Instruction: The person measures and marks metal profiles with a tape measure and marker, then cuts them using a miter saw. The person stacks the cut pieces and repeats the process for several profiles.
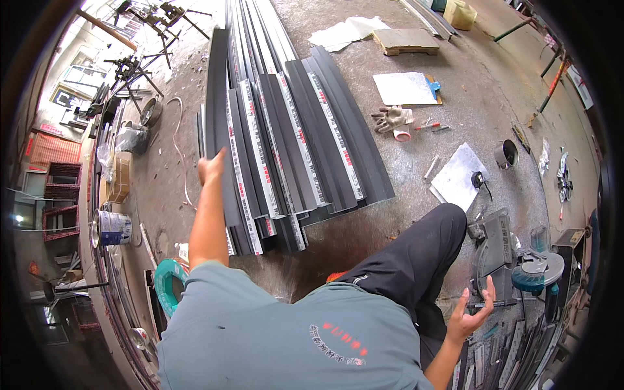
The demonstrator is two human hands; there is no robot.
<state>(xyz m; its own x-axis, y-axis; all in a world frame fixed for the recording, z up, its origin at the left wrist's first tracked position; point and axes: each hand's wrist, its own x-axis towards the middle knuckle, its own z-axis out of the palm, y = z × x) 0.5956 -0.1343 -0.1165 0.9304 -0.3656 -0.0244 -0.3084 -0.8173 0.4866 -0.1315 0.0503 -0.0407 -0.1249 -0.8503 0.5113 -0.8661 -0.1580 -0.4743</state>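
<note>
Dark grey metal profiles (302, 141) with strips of printed film lie side by side in a stack before me. At the stack's left edge, my left hand (211, 166) is on a taller dark profile (217, 97); its fingers are partly hidden, so its grip is unclear. Out to the right, my right hand (472, 312) is raised, palm up, with fingers spread and nothing in it. Just beyond that hand stands a miter saw (536, 268) with a teal and grey body.
Right of the stack lie a clipboard with paper (404, 88), work gloves (390, 118), a tape roll (402, 134), paper sheets (458, 175) and a metal ring (507, 154). A paint bucket (114, 228) and a teal ring-shaped object (168, 287) are at left. Offcuts (507, 353) fill the lower right.
</note>
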